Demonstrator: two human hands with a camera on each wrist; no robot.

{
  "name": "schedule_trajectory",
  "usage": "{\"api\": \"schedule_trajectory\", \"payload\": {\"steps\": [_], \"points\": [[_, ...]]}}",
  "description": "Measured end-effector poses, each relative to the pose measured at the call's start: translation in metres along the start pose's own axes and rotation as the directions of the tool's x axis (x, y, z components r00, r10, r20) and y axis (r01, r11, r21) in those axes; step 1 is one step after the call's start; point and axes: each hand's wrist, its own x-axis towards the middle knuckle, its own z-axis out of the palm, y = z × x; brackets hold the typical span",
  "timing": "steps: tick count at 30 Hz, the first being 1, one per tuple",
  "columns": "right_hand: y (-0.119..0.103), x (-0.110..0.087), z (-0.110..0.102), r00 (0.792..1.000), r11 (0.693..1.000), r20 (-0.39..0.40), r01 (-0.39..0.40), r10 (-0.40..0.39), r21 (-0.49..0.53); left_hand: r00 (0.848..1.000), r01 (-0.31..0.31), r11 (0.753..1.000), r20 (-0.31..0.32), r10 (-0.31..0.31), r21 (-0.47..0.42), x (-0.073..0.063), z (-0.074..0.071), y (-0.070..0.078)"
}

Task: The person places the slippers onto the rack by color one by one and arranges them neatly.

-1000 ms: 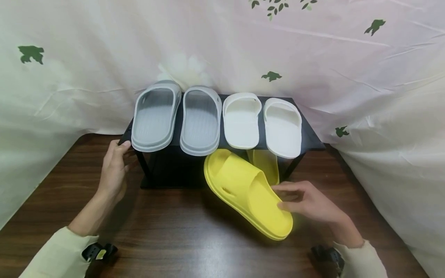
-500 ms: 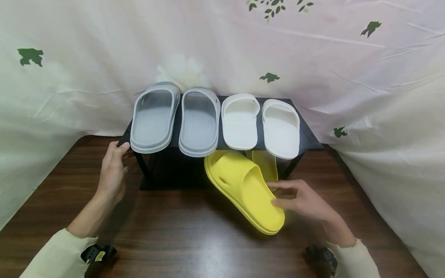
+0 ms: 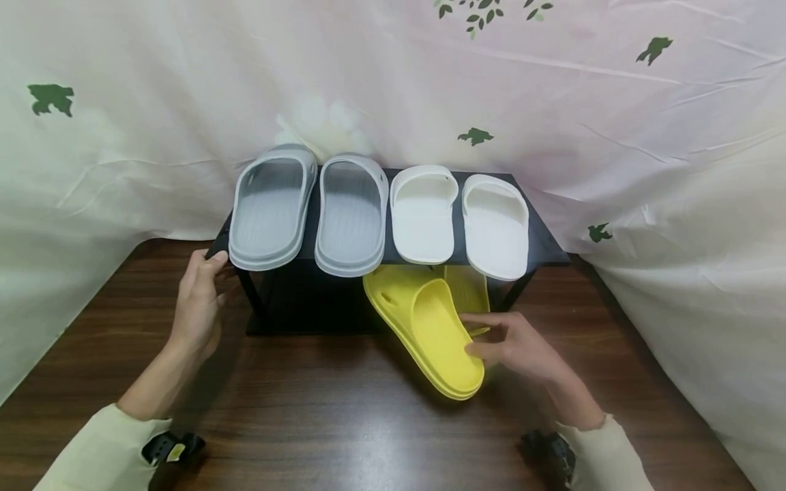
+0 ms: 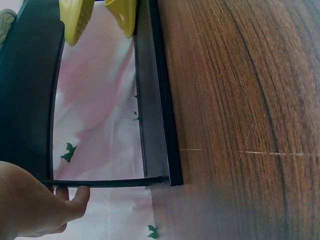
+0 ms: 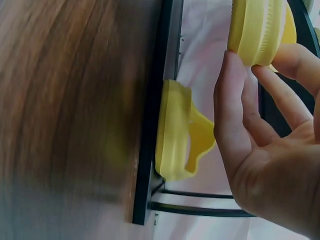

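My right hand pinches a yellow slipper near its heel, thumb inside and fingers along the outer side. The slipper slants, its toe under the top shelf of a black shoe rack and its heel sticking out in front. In the right wrist view, a second yellow slipper rests on the rack's lower shelf, apart from the held one. At the rack's left front corner my left hand grips the top shelf, thumb on top; the left wrist view shows its fingers by the side bar.
On the top shelf stand two grey clogs at the left and two white clogs at the right. The rack sits on a dark wooden table. A patterned cloth hangs right behind the rack.
My right hand has moved left and slightly up, pushing the yellow slipper deeper under the top shelf. My left hand has kept its hold on the rack's corner.
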Motion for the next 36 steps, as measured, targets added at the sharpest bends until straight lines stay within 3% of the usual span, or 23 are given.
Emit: {"api": "schedule_trajectory", "payload": {"steps": [6,15,20,36], "points": [[-0.003,0.007,0.01,0.993,0.997,-0.092,-0.073,0.072,-0.005,1.0,-0.002,1.0,0.006,0.002,0.005,0.0,-0.001,-0.001],[-0.005,0.02,0.02,0.973,0.994,-0.205,-0.107,0.109,0.024,1.0,-0.002,1.0,0.005,0.002,0.006,0.001,-0.001,-0.001],[-0.005,0.025,0.024,0.964,0.995,-0.248,-0.097,0.093,-0.002,1.0,0.006,1.0,-0.008,-0.006,-0.011,0.002,0.0,-0.001],[0.0,0.052,0.038,0.923,0.994,-0.374,-0.069,0.094,0.081,0.998,0.02,0.999,-0.051,-0.022,-0.035,0.003,0.0,-0.001]]}}
